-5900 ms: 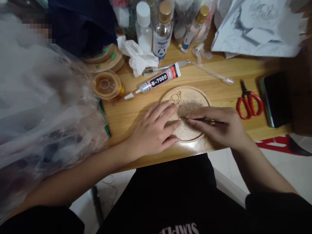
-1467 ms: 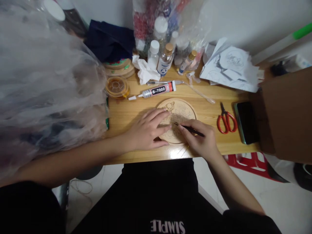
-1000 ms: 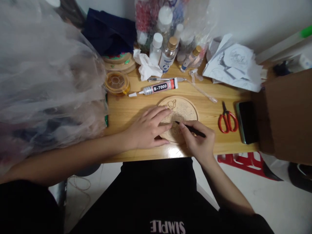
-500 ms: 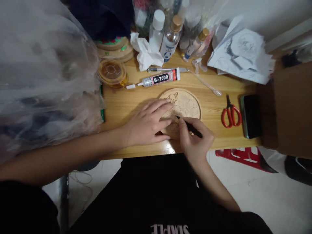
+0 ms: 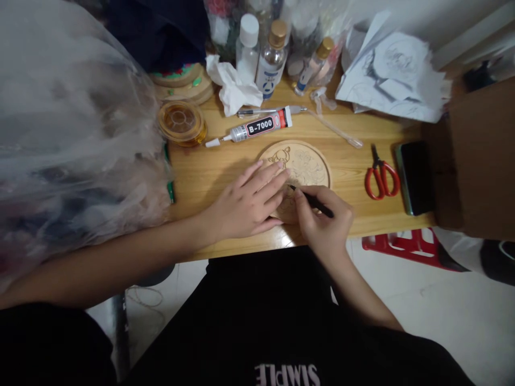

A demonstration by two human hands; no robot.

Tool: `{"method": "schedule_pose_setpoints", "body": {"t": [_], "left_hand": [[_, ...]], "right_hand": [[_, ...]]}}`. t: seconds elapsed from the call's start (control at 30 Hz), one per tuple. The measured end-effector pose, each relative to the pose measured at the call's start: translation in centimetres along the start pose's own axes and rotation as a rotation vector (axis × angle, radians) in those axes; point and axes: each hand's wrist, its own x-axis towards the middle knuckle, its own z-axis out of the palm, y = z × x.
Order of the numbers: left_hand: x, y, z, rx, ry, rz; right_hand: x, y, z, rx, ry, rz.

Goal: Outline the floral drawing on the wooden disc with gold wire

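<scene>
A round wooden plate (image 5: 309, 148) with a raised rim lies near the table's front edge. Flower line drawings cover its face, and one motif at the upper left has golden outlines. My left hand (image 5: 251, 202) rests flat over the plate's left side, fingers stretched out and holding nothing. My right hand (image 5: 326, 222) grips slim black tweezers (image 5: 316, 203) in a pen-like hold. Their pointed tip meets the drawing around the plate's middle, close to my left fingertips. The spot under my left hand is hidden.
Behind the plate lie a B-7000 glue tube (image 5: 261, 126), a pen (image 5: 251, 112) and a plastic dropper (image 5: 340, 133). A golden wire spool (image 5: 182, 123) sits left. Red-handled pliers (image 5: 381, 179), a phone (image 5: 416, 178) and a cardboard box (image 5: 483, 161) stand right. Bottles (image 5: 269, 64) line the back.
The view has shifted and tilted slightly. My left fingers have changed position a little on the plate. My right hand keeps the tweezers at nearly the same spot.
</scene>
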Motion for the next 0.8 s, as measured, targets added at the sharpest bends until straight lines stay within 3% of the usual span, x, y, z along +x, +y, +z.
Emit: {"method": "schedule_pose_setpoints", "body": {"t": [0.33, 0.57, 0.8], "left_hand": [[0.1, -1.6, 0.3, -0.412, -0.048, -0.183], [0.0, -1.8, 0.7, -0.44, 0.068, -0.181], [0.1, -1.5, 0.3, -0.374, 0.076, -0.182]], "right_hand": [[0.0, 0.1, -0.1, -0.005, -0.009, -0.014], [0.0, 0.4, 0.0, 0.002, 0.007, -0.045], [0.0, 0.3, 0.0, 0.007, 0.009, -0.058]]}}
